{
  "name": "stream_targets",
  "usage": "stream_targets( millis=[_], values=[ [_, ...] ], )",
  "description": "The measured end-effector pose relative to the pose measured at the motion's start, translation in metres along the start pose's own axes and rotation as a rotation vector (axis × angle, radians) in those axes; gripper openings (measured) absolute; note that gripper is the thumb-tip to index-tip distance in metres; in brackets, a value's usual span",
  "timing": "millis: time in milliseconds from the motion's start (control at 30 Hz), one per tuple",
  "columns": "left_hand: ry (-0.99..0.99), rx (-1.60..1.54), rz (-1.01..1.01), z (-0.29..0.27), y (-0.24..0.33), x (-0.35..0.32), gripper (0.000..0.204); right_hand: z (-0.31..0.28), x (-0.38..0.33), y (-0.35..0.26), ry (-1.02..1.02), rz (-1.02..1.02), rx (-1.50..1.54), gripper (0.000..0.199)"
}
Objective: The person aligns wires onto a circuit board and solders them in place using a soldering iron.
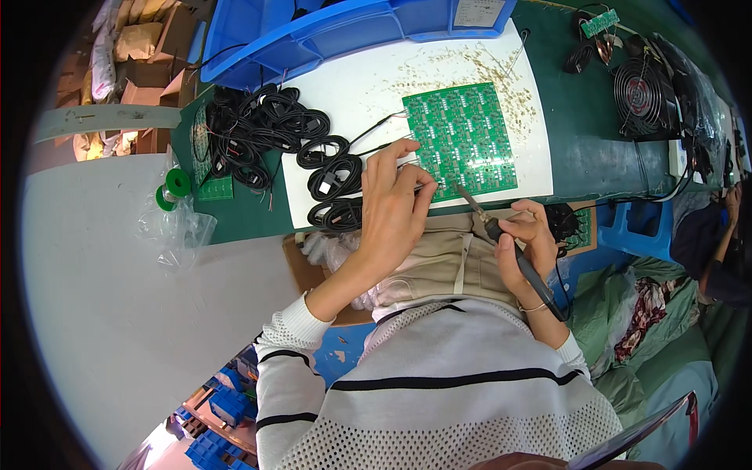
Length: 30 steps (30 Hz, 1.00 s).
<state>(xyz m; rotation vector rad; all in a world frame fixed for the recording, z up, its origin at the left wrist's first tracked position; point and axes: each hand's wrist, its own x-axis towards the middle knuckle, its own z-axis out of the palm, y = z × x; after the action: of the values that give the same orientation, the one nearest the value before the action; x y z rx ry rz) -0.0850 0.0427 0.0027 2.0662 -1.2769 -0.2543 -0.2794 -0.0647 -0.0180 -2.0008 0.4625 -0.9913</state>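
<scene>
A green circuit board panel (464, 129) with rows of small components lies on a white sheet (356, 82). My right hand (529, 239) grips a soldering iron (536, 282) by its dark handle, and the tip points at the panel's lower left part. At the panel's lower left edge, my left hand (394, 207) pinches the end of a thin black cable (428, 186). Its fingertips partly hide that end and the board edge. Coiled black cables (335, 178) sit left of my left hand, some with ends reaching the panel's left side.
A blue bin (337, 37) stands at the back, by yellowish crumbs on the sheet. More tangled black cables (262, 125) pile up at the left, near a green spool (178, 183). A fan (642, 90) stands at the right; below it is a blue stool (638, 235).
</scene>
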Motion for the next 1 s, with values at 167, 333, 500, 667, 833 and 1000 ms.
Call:
stream_targets(
  millis=[167, 333, 500, 667, 833, 1000],
  values=[
    [-0.001, 0.004, 0.005, 0.0004, 0.0002, 0.0003, 0.011, 0.001, -0.0035, 0.0034, 0.055, 0.056, 0.038, 0.011],
    [-0.003, 0.009, 0.0, 0.0002, 0.0006, 0.0001, 0.01, 0.0006, -0.0063, 0.0035, 0.059, 0.139, 0.059, 0.008],
    [-0.011, 0.017, -0.022, 0.0007, 0.0034, 0.0027, 0.01, 0.0012, -0.0039, 0.0032, 0.068, 0.153, 0.075, 0.007],
    [-0.022, 0.016, -0.048, -0.0001, 0.0075, 0.0048, 0.01, 0.0019, -0.0034, 0.0016, 0.059, 0.17, 0.085, 0.007],
    [-0.028, 0.035, -0.059, 0.0, 0.0083, 0.0066, 0.011, 0.0034, -0.002, 0.0019, 0.035, 0.175, 0.08, 0.008],
    [-0.039, 0.023, -0.058, -0.0017, 0.0082, 0.0084, 0.01, 0.0048, 0.0007, 0.0032, 0.011, 0.149, 0.073, 0.008]
  ],
)
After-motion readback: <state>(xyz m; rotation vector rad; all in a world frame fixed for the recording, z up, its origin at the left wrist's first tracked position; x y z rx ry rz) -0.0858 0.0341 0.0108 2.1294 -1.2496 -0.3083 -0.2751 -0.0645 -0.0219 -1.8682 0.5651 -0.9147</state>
